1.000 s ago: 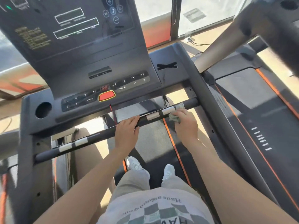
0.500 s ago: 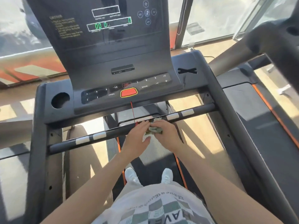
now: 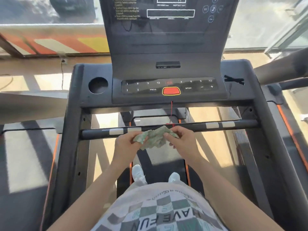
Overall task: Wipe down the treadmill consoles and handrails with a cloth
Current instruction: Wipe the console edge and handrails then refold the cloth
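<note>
1. the cloth (image 3: 155, 138) is bunched between both hands, just in front of the handrail (image 3: 196, 126).
2. the left hand (image 3: 126, 145) and right hand (image 3: 183, 140) each pinch an edge.
3. the handrail runs left to right just beyond them; both hands look equally near.

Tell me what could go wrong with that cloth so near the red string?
The red string hangs from under the red button down to the bar, right beside the cloth. The cloth might snag it and tug it loose. Also, the left hand and right hand both hold the cloth, so neither grips the bar. Standing on the belt, the person could wobble.
</note>
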`<state>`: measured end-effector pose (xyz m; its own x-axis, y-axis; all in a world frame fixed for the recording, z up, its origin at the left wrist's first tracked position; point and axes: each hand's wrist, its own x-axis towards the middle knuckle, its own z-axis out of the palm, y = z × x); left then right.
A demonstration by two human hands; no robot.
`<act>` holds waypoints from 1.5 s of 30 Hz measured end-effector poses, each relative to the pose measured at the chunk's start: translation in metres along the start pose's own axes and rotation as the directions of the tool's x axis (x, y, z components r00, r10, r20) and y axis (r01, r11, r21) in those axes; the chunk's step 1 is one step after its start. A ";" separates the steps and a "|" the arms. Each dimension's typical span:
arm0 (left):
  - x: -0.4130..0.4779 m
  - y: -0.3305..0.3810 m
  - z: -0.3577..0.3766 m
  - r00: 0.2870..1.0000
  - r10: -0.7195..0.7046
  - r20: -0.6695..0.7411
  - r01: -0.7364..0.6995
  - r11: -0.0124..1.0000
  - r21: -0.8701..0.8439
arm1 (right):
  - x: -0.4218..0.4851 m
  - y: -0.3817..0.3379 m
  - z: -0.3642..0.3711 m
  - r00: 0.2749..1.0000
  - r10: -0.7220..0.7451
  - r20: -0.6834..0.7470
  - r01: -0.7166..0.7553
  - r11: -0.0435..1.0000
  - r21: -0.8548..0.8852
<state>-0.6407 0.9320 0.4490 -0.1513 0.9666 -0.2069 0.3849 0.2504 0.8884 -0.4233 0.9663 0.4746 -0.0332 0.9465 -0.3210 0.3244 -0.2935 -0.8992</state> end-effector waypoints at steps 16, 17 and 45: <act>0.036 -0.020 -0.024 0.852 0.496 -0.167 -0.361 0.788 0.498 | 0.058 0.015 0.048 0.971 -0.234 -0.047 0.144 0.733 -0.665; 0.033 -0.022 -0.019 0.837 0.543 -0.071 -0.440 0.744 0.502 | 0.058 0.017 0.046 0.960 -0.276 -0.041 0.178 0.719 -0.672; 0.046 -0.043 0.029 0.817 0.564 0.119 -0.523 0.638 0.565 | 0.028 0.060 0.010 0.760 -0.537 0.365 0.606 0.385 -0.695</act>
<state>-0.6380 0.9668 0.3894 0.2023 0.9374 0.2836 0.8392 -0.3152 0.4432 -0.4143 0.9736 0.4090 -0.5448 0.8283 0.1307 0.7623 0.5541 -0.3345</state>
